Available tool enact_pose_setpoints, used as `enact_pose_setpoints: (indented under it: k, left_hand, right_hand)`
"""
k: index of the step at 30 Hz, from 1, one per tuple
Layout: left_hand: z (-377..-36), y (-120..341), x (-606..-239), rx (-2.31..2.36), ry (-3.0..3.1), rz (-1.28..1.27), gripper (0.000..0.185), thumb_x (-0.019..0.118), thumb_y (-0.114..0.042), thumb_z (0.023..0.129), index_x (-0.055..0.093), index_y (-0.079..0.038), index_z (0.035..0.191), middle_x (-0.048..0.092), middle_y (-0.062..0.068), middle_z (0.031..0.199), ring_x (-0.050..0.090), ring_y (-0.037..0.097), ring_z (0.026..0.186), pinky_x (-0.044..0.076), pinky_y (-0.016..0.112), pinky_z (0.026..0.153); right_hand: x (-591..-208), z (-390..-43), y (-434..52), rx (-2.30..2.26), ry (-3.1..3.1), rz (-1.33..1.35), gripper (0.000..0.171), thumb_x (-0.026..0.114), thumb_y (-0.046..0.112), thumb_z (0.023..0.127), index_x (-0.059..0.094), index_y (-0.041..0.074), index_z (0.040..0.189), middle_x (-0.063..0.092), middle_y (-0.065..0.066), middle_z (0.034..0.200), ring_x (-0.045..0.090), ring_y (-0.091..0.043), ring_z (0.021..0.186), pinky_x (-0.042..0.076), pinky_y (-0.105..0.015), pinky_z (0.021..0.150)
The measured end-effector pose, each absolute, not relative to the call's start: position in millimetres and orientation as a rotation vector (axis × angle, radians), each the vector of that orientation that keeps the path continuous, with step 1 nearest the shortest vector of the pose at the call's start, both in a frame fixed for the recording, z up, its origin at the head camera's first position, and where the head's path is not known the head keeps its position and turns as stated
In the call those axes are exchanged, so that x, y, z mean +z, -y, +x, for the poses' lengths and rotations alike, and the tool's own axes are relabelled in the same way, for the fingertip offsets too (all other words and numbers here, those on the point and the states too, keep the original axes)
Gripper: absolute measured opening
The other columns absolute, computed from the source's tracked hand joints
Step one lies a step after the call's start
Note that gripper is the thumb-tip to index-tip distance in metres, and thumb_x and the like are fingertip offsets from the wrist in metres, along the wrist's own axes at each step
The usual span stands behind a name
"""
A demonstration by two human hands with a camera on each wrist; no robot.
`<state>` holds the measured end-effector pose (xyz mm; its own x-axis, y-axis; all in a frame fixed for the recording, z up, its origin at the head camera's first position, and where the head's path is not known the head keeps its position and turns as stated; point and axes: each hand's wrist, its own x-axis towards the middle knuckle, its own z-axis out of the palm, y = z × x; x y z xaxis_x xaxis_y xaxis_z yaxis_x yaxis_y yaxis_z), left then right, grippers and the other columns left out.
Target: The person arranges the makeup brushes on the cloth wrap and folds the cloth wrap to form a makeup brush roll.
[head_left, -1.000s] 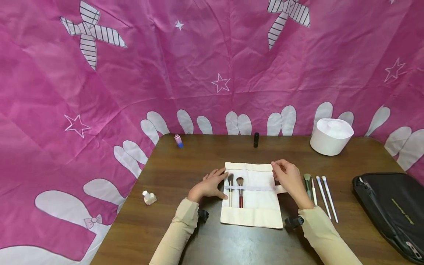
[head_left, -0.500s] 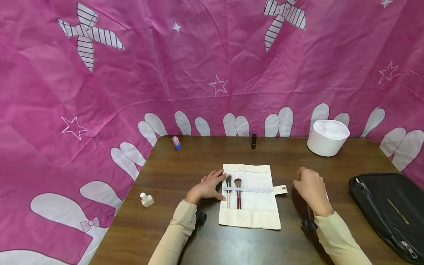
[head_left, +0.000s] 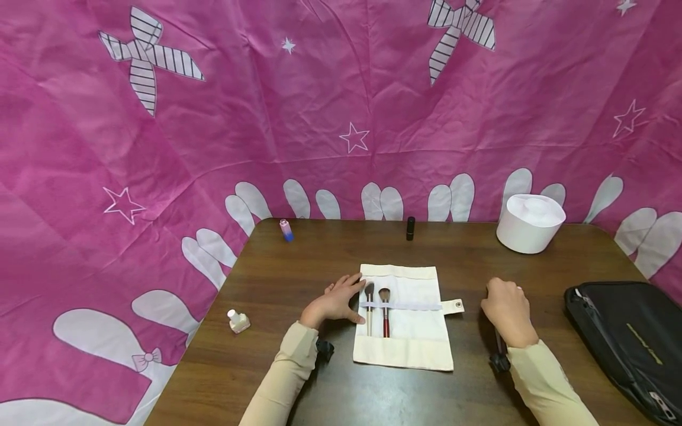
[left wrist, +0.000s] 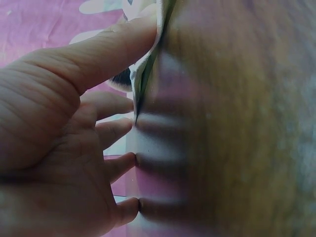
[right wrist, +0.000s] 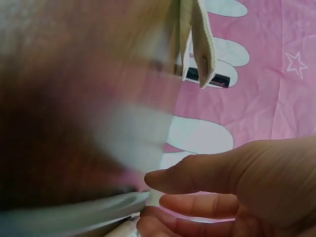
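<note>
A cream fabric brush roll lies unfolded on the table, its snap tab sticking out to the right. A makeup brush with a pale handle and another with a red handle sit under its elastic band. My left hand rests at the roll's left edge, thumb on the fabric and fingers spread on the table. Right of the roll, my right hand has curled fingers, pinching the end of a pale green makeup brush in the right wrist view. The hand hides the other loose brushes in the head view.
A black zip bag lies at the right. Behind stands a white roll. A black tube and a pink-blue tube are near the back edge, with a small bottle at left.
My right hand has left the snap tab and moved right, over the loose brushes. The tab now lies flat outward. My left hand has kept its place.
</note>
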<state>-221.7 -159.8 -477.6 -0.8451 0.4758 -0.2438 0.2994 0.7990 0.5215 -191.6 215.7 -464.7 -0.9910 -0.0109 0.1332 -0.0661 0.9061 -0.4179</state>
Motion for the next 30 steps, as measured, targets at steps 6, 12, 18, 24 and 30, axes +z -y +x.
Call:
enact_pose_setpoints:
  k: [6,12,18,24,30]
  left_hand:
    - [-221.7,161.1,-479.0,0.669,-2.629,0.586,0.092,0.086,-0.031,0.083,0.037,-0.01,0.158,0.018,0.007,0.168,0.01,0.036,0.153,0.013,0.065,0.115]
    - [-222.8,161.0,-481.1,0.654,-2.635,0.592,0.092,0.085,-0.031,0.083,0.037,-0.01,0.158,0.018,0.007,0.168,0.011,0.036,0.153,0.013,0.065,0.115]
    - [-222.0,160.3,-480.6,0.648,-2.634,0.598,0.093,0.087,-0.03,0.082,0.038,-0.009,0.157,0.019,0.009,0.167,0.012,0.037,0.153,0.014,0.066,0.114]
    - [-222.4,160.2,-481.4,0.647,-2.633,0.591,0.092,0.085,-0.031,0.083,0.036,-0.011,0.158,0.018,0.007,0.168,0.011,0.035,0.153,0.014,0.065,0.115]
    - [-222.9,159.7,-480.2,0.648,-2.627,0.593,0.092,0.086,-0.029,0.083,0.037,-0.009,0.158,0.017,0.007,0.168,0.01,0.036,0.153,0.014,0.066,0.114]
  right_hand:
    - [-466.3,-193.5,-215.3,0.657,2.986,0.049,0.02,0.056,-0.005,0.078,0.05,0.004,0.061,0.061,-0.029,0.073,0.058,-0.057,0.074,0.044,-0.056,0.052]
    - [-466.6,-194.3,-213.1,0.622,2.96,0.124,0.024,0.061,-0.002,0.077,0.047,0.007,0.059,0.054,-0.015,0.061,0.055,-0.036,0.059,0.042,-0.053,0.058]
    - [-459.4,-199.3,-208.4,0.77,2.912,0.061,0.027,0.069,0.013,0.081,0.052,0.003,0.063,0.049,-0.008,0.061,0.049,-0.028,0.059,0.04,-0.044,0.054]
    - [-453.0,-205.4,-200.2,1.019,2.66,-0.171,0.029,0.073,0.018,0.083,0.07,-0.01,0.093,0.071,-0.019,0.081,0.065,-0.043,0.078,0.048,-0.051,0.07]
    - [-449.2,-207.6,-195.6,1.513,2.411,-0.343,0.028,0.068,0.011,0.087,0.065,-0.01,0.105,0.065,0.006,0.063,0.065,-0.013,0.051,0.052,-0.023,0.052]
